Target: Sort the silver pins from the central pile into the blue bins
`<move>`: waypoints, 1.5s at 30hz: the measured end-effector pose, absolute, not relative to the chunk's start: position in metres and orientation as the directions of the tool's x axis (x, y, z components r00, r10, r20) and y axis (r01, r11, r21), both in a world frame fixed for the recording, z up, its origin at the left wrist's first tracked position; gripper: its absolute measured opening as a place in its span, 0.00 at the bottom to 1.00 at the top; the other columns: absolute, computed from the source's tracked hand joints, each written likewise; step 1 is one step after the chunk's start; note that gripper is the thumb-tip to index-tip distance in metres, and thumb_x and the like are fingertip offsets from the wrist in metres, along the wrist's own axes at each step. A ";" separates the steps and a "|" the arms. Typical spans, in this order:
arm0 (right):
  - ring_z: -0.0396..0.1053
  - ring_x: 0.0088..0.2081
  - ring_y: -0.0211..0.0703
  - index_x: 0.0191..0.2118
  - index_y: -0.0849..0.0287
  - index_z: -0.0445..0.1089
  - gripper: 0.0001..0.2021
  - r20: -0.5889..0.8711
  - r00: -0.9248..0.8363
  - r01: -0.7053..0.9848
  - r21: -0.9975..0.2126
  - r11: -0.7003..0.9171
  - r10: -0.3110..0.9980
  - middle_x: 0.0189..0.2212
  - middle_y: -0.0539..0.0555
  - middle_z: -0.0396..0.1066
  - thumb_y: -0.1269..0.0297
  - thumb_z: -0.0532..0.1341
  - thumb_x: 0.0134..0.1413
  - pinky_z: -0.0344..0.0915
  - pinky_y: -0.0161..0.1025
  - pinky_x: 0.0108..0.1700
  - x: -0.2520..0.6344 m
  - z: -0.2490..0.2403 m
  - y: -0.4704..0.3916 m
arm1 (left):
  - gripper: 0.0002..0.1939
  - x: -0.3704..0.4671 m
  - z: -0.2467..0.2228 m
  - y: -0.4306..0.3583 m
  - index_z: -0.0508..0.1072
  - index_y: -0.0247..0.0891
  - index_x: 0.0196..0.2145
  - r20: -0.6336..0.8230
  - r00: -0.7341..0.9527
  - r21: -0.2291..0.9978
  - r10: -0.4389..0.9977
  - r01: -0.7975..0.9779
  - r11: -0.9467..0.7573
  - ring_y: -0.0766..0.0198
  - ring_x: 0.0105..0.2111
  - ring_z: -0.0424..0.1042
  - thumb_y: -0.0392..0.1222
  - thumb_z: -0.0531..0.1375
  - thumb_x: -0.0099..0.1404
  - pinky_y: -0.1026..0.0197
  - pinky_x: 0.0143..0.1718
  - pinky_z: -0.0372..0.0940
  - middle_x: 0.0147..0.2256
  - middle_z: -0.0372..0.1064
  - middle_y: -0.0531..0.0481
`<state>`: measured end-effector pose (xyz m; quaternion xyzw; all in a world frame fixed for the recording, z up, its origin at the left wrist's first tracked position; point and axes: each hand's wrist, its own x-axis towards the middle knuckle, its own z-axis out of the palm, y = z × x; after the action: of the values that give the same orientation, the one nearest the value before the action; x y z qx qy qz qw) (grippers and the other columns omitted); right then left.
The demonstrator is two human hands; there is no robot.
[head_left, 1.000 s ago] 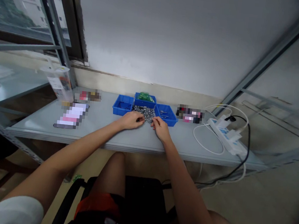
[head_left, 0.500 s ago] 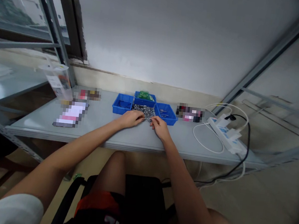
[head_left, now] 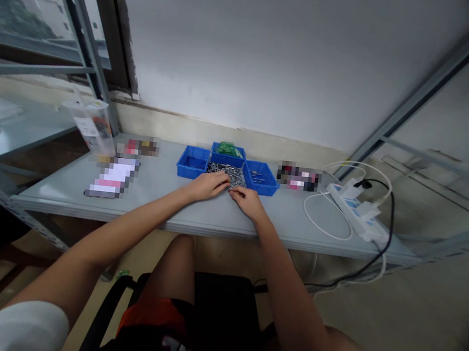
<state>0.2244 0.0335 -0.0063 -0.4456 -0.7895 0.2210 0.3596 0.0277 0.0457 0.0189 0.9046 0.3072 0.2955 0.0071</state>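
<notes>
A pile of small silvery metal pieces (head_left: 237, 174) lies between the blue bins. My left hand (head_left: 210, 186) is at the pile's front left, fingers closed, what they hold too small to make out. Close beside it, my right hand (head_left: 247, 200) pinches something tiny at the pile's front edge. The left blue bin (head_left: 193, 163) has dark blue pieces in it. Green items (head_left: 228, 149) fill the back blue bin (head_left: 215, 155). A few thin metal pieces (head_left: 257, 175) lie in the right blue bin (head_left: 267, 189).
On the grey table (head_left: 149, 189) are a blurred phone-like object (head_left: 112, 178), a plastic cup (head_left: 92, 127) and small pixelated items (head_left: 299, 178). A white power strip (head_left: 356, 213) with looping cables sits at the right.
My right hand has moved slightly left and nearer to me, closer to my left hand. My left hand has shifted a little to the right.
</notes>
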 end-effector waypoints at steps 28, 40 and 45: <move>0.65 0.28 0.39 0.36 0.58 0.66 0.09 0.488 -0.109 0.462 -0.747 0.479 0.866 0.32 0.52 0.70 0.61 0.55 0.51 0.62 0.36 0.35 0.227 -0.006 0.036 | 0.11 0.028 0.017 0.048 0.68 0.36 0.36 0.377 0.650 0.188 0.660 0.644 -0.742 0.61 0.35 0.69 0.41 0.48 0.67 0.61 0.36 0.63 0.34 0.70 0.46; 0.63 0.30 0.39 0.29 0.59 0.68 0.11 0.477 -0.246 0.501 -0.682 0.532 0.844 0.27 0.50 0.69 0.72 0.50 0.44 0.59 0.35 0.36 0.229 -0.007 0.035 | 0.12 0.026 0.018 0.047 0.68 0.37 0.36 0.375 0.647 0.185 0.664 0.650 -0.737 0.60 0.35 0.70 0.41 0.47 0.67 0.60 0.36 0.63 0.36 0.71 0.46; 0.61 0.26 0.38 0.28 0.59 0.68 0.10 0.487 -0.259 0.508 -0.665 0.547 0.834 0.23 0.48 0.66 0.72 0.50 0.43 0.57 0.34 0.33 0.228 -0.003 0.031 | 0.13 0.027 0.021 0.046 0.67 0.37 0.37 0.424 0.618 0.187 0.662 0.656 -0.732 0.61 0.34 0.70 0.43 0.45 0.69 0.61 0.35 0.62 0.34 0.71 0.46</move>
<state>0.2279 0.0307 -0.0035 -0.4359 -0.7699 0.1915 0.4250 0.0271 0.0458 0.0215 0.8994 0.3663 0.2384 0.0067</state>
